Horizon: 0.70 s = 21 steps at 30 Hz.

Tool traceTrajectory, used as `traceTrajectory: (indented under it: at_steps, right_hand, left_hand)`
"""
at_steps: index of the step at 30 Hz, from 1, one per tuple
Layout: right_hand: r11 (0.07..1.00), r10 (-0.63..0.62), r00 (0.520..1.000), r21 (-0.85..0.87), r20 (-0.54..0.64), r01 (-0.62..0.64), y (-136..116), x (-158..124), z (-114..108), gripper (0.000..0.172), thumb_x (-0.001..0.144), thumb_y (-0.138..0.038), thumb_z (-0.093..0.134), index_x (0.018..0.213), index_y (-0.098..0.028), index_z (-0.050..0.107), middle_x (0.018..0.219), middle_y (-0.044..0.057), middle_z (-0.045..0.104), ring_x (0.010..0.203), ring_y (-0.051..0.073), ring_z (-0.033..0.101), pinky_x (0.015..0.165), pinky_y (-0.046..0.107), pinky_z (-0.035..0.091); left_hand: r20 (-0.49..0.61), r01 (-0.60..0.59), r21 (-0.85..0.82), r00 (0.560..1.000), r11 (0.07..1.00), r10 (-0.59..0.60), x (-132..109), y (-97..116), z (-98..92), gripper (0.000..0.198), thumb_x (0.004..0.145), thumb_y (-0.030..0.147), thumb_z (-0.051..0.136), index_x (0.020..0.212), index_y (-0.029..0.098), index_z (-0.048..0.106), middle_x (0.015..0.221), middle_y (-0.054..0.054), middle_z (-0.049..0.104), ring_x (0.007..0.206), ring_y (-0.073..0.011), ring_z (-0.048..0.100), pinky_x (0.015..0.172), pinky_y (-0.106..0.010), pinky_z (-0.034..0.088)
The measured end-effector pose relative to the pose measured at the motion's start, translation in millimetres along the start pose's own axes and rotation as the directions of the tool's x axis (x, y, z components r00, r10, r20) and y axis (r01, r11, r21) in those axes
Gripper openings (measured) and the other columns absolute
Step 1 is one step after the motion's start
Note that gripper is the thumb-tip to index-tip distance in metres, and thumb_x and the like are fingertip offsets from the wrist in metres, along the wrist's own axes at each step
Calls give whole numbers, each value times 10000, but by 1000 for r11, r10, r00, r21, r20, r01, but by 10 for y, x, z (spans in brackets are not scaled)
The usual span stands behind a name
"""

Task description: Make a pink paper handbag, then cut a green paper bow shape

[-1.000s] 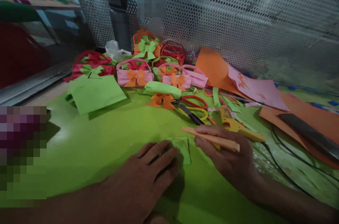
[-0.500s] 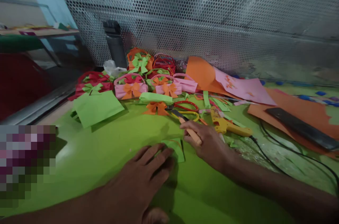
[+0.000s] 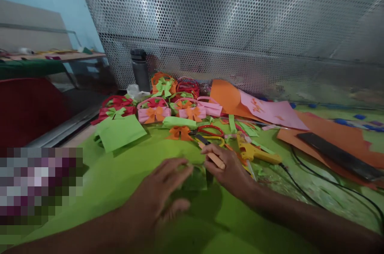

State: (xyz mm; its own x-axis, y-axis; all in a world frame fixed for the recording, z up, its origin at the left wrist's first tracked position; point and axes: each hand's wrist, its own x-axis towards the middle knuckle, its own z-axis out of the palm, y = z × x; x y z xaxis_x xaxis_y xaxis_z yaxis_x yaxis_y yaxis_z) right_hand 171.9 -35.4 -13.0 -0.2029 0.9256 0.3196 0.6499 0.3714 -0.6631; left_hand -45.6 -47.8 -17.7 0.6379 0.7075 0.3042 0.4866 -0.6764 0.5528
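Observation:
My left hand (image 3: 162,194) lies flat with fingers stretched out on a small folded piece of green paper (image 3: 196,178) on the green table sheet (image 3: 126,174). My right hand (image 3: 229,168) is closed around a thin tan stick (image 3: 214,159), whose tip points toward the same green piece. The two hands are close together near the table's middle. Just beyond the right hand lie scissors with red and yellow handles (image 3: 210,134) and a yellow glue gun (image 3: 253,152).
Several small paper baskets with bows (image 3: 154,112) crowd the back centre beside a dark bottle (image 3: 140,70). A folded green sheet (image 3: 120,132) lies left. Orange and pink sheets (image 3: 264,108), a black flat bar (image 3: 339,154) and black cables (image 3: 315,192) lie right. A perforated metal wall stands behind.
The view tilted up. My right hand turned the stick and drew in toward the green piece, and my left hand's fingers stayed on it.

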Motion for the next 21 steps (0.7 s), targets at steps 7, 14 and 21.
traceTrajectory:
  at_steps: [7, 14, 21]
  right_hand:
    - [992, -66, 987, 97, -149, 81, -51, -40, -56, 120, 773, -140, 503, 867, -205, 542, 683, -25, 562, 581, 118, 521, 527, 213, 384]
    - [969, -151, 956, 153, -252, 193, -110, -46, -206, 72, 792, -171, 532, 848, -215, 544, 704, -17, 589, 610, 126, 534, 567, 228, 405]
    - [896, 21, 956, 430, -292, 112, -44, 19, -339, 115, 817, -295, 537, 900, -215, 534, 763, -1, 590, 674, 143, 540, 614, 256, 439]
  left_hand:
    - [202, 526, -692, 798, 494, -568, 350, 67, -167, 531, 688, 448, 641, 1091, 125, 520, 923, -82, 636, 752, -167, 582, 656, -262, 447]
    - [206, 453, -658, 876, 601, -436, 527, 139, -107, 375, 685, 438, 649, 520, 158, 462, 493, 74, 318, 464, -68, 307, 434, -178, 318]
    - [176, 420, -804, 845, 422, -506, 732, 384, -73, 285, 693, 415, 656, 694, 135, 601, 637, -2, 524, 537, -93, 466, 393, -157, 376]
